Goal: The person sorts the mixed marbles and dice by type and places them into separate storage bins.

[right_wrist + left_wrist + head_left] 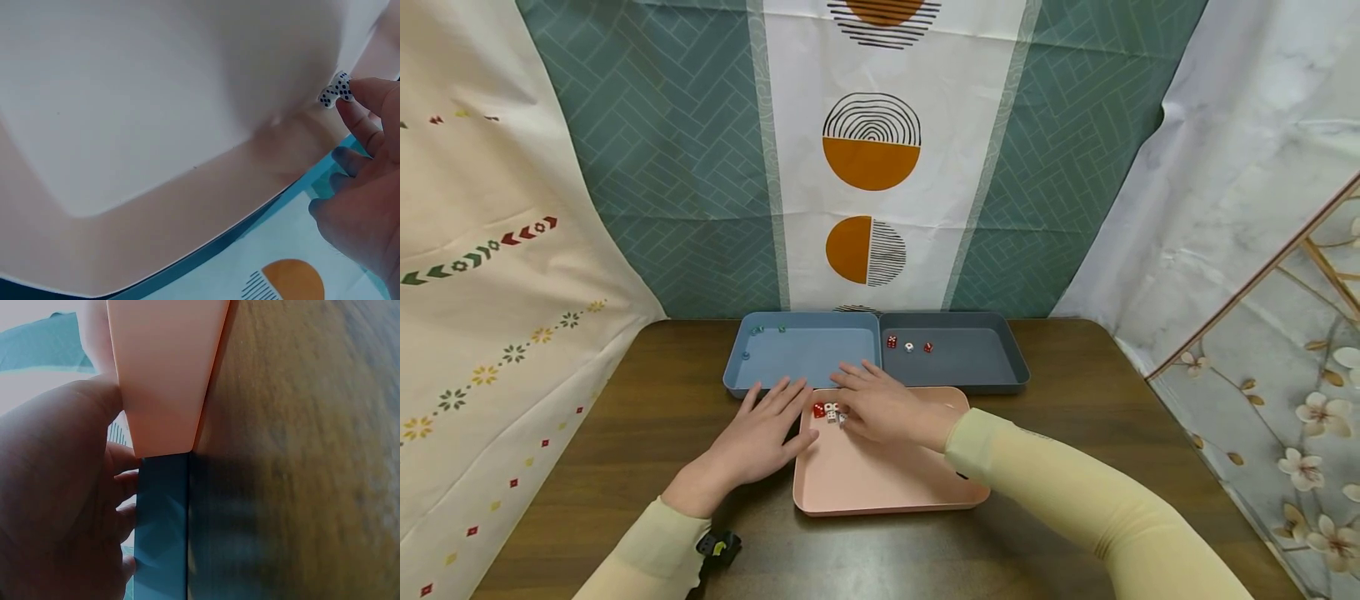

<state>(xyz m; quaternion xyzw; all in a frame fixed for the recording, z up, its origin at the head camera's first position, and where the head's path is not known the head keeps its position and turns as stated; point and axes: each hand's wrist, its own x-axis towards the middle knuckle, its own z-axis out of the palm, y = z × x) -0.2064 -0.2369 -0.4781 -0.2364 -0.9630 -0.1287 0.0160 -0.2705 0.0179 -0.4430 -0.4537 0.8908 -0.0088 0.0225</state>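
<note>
Inside the far left corner of a pink tray (895, 479) lie a red die (818, 410) and several white dice (831, 417). My right hand (887, 410) reaches over that tray from the right. In the right wrist view, its thumb and index finger pinch a white die with dark pips (342, 84), and another white die (326, 97) is right beside it. My left hand (758, 442) has its fingers spread, with the thumb over the pink tray's left rim. Its fingertips are at the near edge of a blue tray (820, 342).
Behind the pink tray, the blue tray holds two small green pieces (782, 328) and a blue one (746, 356). To its right, a dark grey tray (973, 350) contains two red dice (891, 342) and a white die (909, 347). All stand on a wooden table (1075, 408).
</note>
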